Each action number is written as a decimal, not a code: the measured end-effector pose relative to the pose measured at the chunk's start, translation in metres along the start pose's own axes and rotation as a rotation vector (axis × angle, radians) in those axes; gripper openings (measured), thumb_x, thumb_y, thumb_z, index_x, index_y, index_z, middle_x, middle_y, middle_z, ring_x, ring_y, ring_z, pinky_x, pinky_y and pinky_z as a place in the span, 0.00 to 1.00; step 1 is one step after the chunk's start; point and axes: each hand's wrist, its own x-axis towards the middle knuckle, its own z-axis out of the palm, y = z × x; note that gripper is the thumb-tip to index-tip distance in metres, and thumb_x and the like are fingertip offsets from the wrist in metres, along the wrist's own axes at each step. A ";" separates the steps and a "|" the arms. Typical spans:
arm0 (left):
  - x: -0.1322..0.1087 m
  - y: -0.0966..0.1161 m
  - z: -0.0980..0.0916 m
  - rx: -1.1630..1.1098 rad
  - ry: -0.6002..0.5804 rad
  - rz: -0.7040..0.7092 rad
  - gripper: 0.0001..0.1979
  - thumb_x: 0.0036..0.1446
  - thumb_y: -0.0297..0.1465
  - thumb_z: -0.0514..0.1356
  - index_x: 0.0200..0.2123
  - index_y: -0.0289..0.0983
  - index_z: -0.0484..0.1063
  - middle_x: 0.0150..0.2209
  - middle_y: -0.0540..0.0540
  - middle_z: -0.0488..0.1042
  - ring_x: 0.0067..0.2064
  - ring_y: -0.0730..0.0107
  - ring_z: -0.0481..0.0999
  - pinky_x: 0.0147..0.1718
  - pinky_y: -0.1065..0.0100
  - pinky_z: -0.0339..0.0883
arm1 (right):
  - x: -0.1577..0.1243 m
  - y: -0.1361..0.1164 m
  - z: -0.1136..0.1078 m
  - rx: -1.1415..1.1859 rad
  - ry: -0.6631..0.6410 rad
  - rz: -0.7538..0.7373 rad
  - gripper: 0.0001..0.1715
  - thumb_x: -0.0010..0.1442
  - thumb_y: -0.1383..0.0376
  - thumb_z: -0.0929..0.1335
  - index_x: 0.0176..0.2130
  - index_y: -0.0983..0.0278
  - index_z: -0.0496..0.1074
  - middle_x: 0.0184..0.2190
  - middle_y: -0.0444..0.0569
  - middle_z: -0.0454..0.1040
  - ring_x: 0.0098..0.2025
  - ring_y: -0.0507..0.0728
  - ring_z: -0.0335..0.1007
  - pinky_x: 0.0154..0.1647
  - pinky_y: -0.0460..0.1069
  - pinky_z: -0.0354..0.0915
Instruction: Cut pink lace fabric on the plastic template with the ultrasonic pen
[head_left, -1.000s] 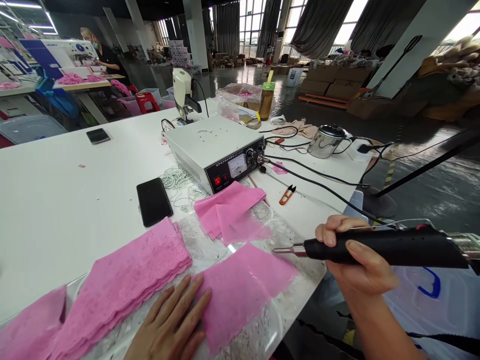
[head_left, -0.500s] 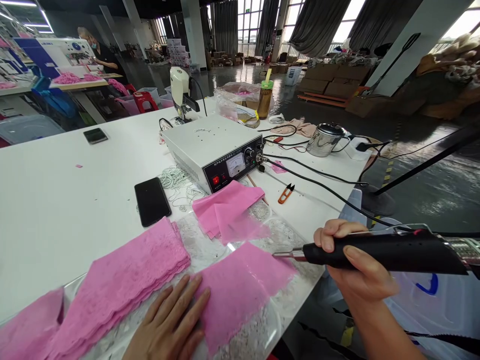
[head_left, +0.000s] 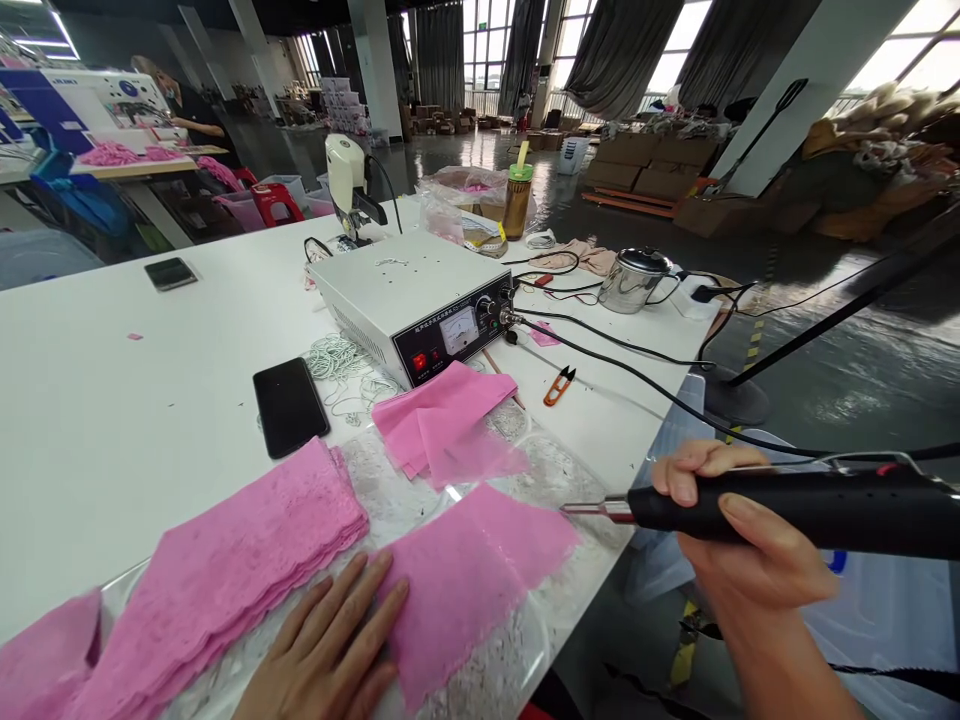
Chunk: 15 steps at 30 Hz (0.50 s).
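My right hand (head_left: 750, 525) is closed around the black handle of a handheld ultrasonic cutter (head_left: 825, 505). Its thin metal tip points left, at the right corner of a flat pink fabric piece (head_left: 472, 570). My left hand (head_left: 334, 640) lies flat with fingers spread, its fingertips on that piece's left edge. The fabric rests on a scratched clear sheet (head_left: 577, 480). Left of it is a stack of pink scalloped fabric (head_left: 240, 550), and a folded pink piece (head_left: 446, 415) lies just beyond.
A grey control box (head_left: 420, 300) with a lit red switch stands on the white table (head_left: 210, 340); a black cable runs from it to the right. Thread snips (head_left: 559, 386), a black phone (head_left: 290, 407) and a glass pot (head_left: 636, 282) lie around it. Clear bins (head_left: 885, 620) stand below the table edge.
My right hand has drawn the cutter slightly to the right, its tip moving from over the fabric to the corner's edge. My left hand stays on the fabric. The view has shifted a little.
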 end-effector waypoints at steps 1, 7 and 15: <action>0.000 0.000 -0.001 0.000 -0.007 0.003 0.24 0.72 0.38 0.45 0.68 0.40 0.55 0.63 0.46 0.66 0.61 0.61 0.69 0.54 0.65 0.67 | 0.000 -0.002 -0.003 -0.010 0.005 0.002 0.10 0.47 0.60 0.73 0.31 0.62 0.76 0.30 0.45 0.70 0.22 0.50 0.62 0.23 0.50 0.62; 0.001 0.000 -0.001 0.018 -0.017 0.017 0.24 0.72 0.36 0.44 0.69 0.39 0.54 0.63 0.45 0.67 0.61 0.61 0.69 0.54 0.64 0.67 | -0.003 -0.004 -0.007 -0.013 0.004 0.011 0.09 0.48 0.60 0.73 0.31 0.61 0.77 0.30 0.45 0.70 0.22 0.50 0.61 0.24 0.51 0.62; 0.001 -0.001 -0.001 0.002 -0.022 0.010 0.24 0.72 0.36 0.44 0.68 0.41 0.56 0.63 0.46 0.67 0.61 0.62 0.69 0.54 0.65 0.67 | -0.004 -0.001 -0.004 -0.017 -0.017 0.003 0.10 0.48 0.59 0.74 0.30 0.62 0.76 0.28 0.46 0.69 0.22 0.50 0.62 0.22 0.50 0.63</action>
